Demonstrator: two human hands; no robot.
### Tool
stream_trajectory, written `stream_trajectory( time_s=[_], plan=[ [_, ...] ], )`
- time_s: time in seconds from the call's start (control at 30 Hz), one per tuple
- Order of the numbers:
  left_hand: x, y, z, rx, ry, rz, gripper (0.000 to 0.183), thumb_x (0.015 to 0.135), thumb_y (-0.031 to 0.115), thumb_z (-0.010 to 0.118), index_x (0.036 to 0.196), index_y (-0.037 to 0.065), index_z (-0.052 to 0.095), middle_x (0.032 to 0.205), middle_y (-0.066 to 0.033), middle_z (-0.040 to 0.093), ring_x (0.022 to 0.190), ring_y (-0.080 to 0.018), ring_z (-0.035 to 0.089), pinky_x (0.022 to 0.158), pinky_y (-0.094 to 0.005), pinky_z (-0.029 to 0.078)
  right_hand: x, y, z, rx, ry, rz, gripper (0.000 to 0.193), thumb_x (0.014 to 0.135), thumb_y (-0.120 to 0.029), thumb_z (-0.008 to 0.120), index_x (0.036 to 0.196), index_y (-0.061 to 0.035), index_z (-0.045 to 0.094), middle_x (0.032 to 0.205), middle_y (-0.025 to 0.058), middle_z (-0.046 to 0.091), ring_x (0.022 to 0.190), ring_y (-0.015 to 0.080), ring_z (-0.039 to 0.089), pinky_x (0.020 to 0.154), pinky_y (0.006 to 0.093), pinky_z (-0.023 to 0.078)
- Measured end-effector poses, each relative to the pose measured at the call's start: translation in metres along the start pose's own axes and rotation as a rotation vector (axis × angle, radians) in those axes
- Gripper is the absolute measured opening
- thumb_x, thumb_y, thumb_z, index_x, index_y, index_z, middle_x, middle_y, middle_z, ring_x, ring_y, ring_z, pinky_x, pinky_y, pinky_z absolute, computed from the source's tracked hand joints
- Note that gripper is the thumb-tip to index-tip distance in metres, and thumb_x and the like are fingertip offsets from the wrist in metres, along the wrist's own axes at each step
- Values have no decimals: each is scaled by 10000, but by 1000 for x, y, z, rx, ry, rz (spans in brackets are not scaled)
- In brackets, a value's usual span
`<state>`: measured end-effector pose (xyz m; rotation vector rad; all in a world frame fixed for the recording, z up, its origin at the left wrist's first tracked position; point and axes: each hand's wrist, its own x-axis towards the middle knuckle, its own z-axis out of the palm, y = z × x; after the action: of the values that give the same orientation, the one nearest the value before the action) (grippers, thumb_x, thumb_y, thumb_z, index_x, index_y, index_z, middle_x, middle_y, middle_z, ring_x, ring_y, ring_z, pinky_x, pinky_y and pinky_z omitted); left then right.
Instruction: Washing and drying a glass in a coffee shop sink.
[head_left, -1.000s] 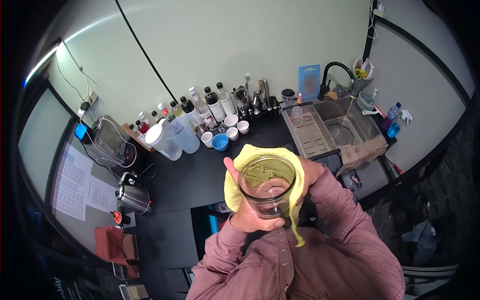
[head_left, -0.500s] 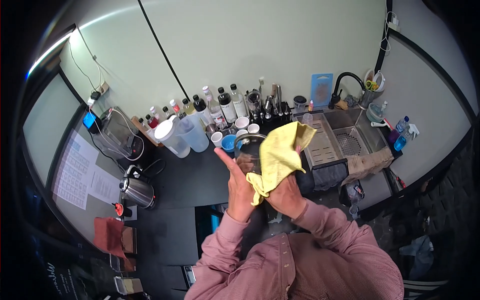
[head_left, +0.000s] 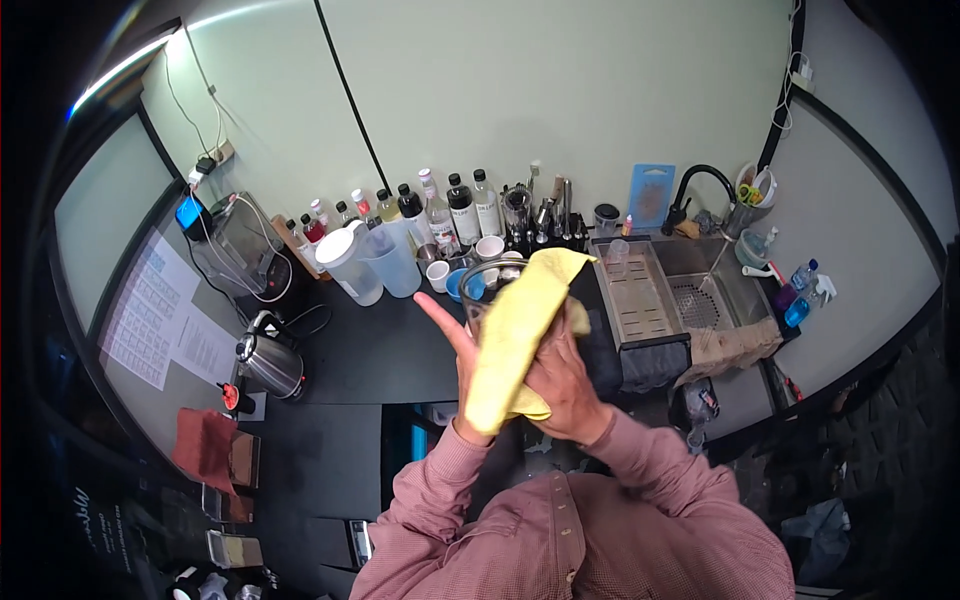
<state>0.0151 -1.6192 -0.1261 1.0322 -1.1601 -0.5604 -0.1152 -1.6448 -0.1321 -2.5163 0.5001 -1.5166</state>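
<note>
yellow cloth [head_left: 515, 345], black counter [head_left: 360, 350], pale wall [head_left: 520, 90]

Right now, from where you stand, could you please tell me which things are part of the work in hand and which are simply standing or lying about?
In use:
- clear glass, at the left hand
- yellow cloth, in the right hand

Lying about:
- silver kettle
- white-lidded pitcher
- blue board against the wall
- red cloth
</note>
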Motion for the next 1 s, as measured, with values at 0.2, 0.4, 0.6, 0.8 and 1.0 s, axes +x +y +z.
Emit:
stream_trajectory(
  time_s=[0.2, 0.4, 0.6, 0.8, 1.0],
  plan=[
    [-7, 6, -14, 376, -396, 379, 1567, 737, 131, 920, 1440, 145, -480, 1316, -227, 560, 1130, -294, 627, 1021, -404, 490, -3, 42, -32, 1795, -7, 974, 810, 1043, -653, 296, 1544, -16, 324, 1518, 169, 460, 1380, 292, 480, 1172, 453, 377],
    [7, 31, -39, 443, -860, 233, 1466, 748, 124, 869, 1464, 5, -405, 1303, -307, 601, 1152, -421, 646, 987, -427, 508, 74, 25, -113, 738, -733, 557, 481, 929, -415, 714, 1142, 14, 665, 1078, 134, 740, 969, 267, 722, 835, 384, 554],
    [3, 11, -37, 317, -1025, 62, 1467, 749, 91, 839, 1459, 67, -444, 1461, -240, 483, 1276, -327, 577, 1105, -391, 417, 28, 5, -92, 170, -521, -347, 265, 785, -264, 760, 960, -76, 695, 1046, 87, 656, 1107, 308, 598, 969, 435, 464],
    [-6, 19, -29, 4, -1032, -119, 1532, 749, 61, 874, 1436, 178, -490, 1630, -188, 250, 1477, -248, 340, 1205, -404, 275, 32, 26, -106, 705, -731, 597, 405, 1033, -391, 597, 1163, -15, 673, 1168, 136, 718, 1006, 151, 695, 860, 314, 537],
    [-14, 11, 4, -129, -448, 7, 1433, 793, -67, 787, 1484, 217, -436, 1532, -225, 391, 1389, -281, 461, 1119, -391, 422, -23, 36, -49, 1592, 5, 897, 487, 1110, -398, 407, 1403, -30, 534, 1416, 121, 577, 1320, 204, 547, 1123, 371, 425]
  ],
)
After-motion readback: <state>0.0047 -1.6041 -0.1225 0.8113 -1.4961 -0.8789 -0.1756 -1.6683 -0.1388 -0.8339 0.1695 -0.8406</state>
